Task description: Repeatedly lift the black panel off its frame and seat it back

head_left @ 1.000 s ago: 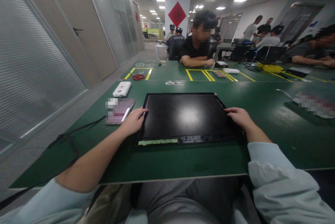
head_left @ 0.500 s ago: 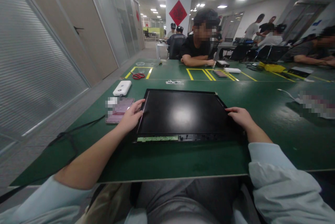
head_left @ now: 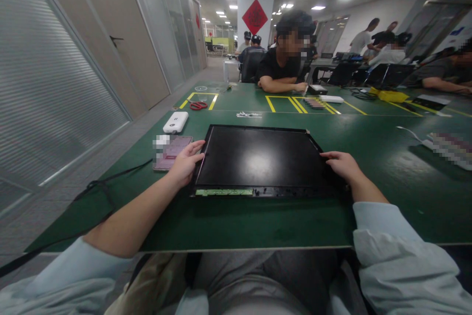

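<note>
A black LCD screen panel (head_left: 258, 155) lies face up on the green table in front of me, a bright reflection at its middle. Along its near edge runs a strip with a green circuit board (head_left: 224, 192). My left hand (head_left: 187, 161) grips the left edge, its thumb near the frame and its fingers partly hidden behind it. On the opposite side, my right hand (head_left: 339, 163) holds the right edge between thumb and fingers; some fingertips are out of sight. A phone (head_left: 172, 154) rests just left of my left hand.
Beyond the phone is a white power bank (head_left: 176, 122). Red-handled scissors (head_left: 198, 105) and small white pieces (head_left: 249, 115) lie farther back. A black cable (head_left: 121, 171) crosses the left side. Across the table sits a person (head_left: 282, 67) with forearms on it.
The whole view has shifted slightly to the right in the picture. Both hands keep their places at the sides of the screen panel.
</note>
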Available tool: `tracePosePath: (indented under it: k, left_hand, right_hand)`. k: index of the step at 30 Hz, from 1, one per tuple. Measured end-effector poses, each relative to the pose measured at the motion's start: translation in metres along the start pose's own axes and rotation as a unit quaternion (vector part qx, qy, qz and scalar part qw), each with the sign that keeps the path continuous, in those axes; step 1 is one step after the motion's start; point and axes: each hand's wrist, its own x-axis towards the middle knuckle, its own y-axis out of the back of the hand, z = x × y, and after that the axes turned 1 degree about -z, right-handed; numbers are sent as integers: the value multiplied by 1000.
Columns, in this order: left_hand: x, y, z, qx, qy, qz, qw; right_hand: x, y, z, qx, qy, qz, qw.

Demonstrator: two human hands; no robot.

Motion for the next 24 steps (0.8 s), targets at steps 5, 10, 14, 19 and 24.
tracePosePath:
  k: [5,10,14,19,24]
  left_hand:
    - [2,0,-1,-36,5,5,999]
    - [2,-3,-2,-64,-1,18,998]
    - [2,-2,-4,-62,-4,9,998]
    - [1,-1,-4,-65,14,2,998]
    - [-3,-4,1,-66,33,10,997]
  right_hand:
    - [3,-1,2,2,1,-5,1000]
    - [2,-1,3,-4,3,-6,1000]
    - [2,-1,3,-6,3,-6,1000]
    - [2,-1,3,-3,-5,-10,1000]
    - [2,0,1,-10,-12,-14,1000]
